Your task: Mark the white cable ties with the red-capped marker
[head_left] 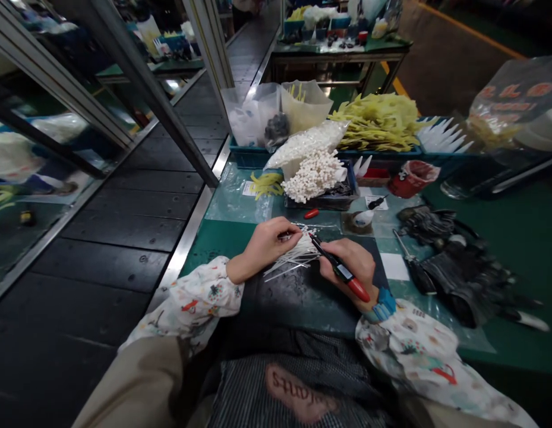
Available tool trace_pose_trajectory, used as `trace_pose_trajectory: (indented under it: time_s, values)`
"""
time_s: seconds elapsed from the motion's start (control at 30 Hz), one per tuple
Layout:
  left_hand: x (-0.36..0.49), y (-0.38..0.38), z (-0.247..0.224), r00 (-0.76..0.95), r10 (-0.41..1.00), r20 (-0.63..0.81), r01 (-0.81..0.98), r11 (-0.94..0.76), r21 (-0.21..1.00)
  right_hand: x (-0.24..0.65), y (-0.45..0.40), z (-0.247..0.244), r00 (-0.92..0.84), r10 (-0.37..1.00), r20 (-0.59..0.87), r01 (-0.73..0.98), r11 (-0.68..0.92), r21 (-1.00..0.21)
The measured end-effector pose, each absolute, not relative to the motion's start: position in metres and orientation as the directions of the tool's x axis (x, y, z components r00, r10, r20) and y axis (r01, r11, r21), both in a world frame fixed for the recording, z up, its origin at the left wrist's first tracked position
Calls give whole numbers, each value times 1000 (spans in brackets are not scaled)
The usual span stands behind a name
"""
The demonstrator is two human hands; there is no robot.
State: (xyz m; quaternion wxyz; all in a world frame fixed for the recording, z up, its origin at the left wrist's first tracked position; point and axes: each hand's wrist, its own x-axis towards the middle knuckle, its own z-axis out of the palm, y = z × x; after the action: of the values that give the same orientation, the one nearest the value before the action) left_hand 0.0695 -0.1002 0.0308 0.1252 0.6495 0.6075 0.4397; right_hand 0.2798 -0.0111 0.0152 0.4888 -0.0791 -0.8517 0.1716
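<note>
My right hand (pixel 353 264) grips a black and red marker pen (pixel 344 272), its uncapped tip pointing up and left towards my left fingertips. My left hand (pixel 273 244) is closed in a pinch over the upper end of a loose pile of thin white sticks (pixel 293 259); whatever lies between those fingertips is too small to make out. The sticks lie fanned on a dark mat (pixel 302 303). Beyond the pile rests a red pen cap (pixel 311 213).
Behind stand a dark bin (pixel 322 204) with a bundle of white sticks (pixel 314 176), yellow strips (pixel 378 122), and a red cup (pixel 412 178). Right lie a screwdriver (pixel 420 273) and black gloves (pixel 463 273). A metal post (pixel 164 95) and conveyor (pixel 110 238) border the left.
</note>
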Motion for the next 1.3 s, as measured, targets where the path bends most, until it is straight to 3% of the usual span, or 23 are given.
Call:
trace_pose_trajectory:
  time_s: [0.37, 0.67, 0.77, 0.87, 0.93, 1.3]
  values:
    - [67, -99, 26, -96, 883, 460, 754, -237, 612, 281, -11, 21, -458, 335, 824, -18, 923, -385]
    - [65, -96, 12, -19, 947, 322, 856, -151, 495, 284, -9, 22, -436, 359, 826, 0, 917, -398]
    - [47, -82, 15, -160, 950, 267, 809, -29, 587, 284, -10, 23, -422, 369, 828, -5, 912, -409]
    - [20, -59, 20, -383, 913, 139, 551, 105, 828, 285, -12, 23, -405, 370, 836, -17, 911, -411]
    - [4, -42, 22, -449, 888, 102, 407, 101, 908, 285, -13, 23, -400, 363, 842, -34, 912, -410]
    - [4, -2, 22, -450, 887, 109, 73, -84, 994, 283, -15, 21, -395, 313, 864, -79, 925, -372]
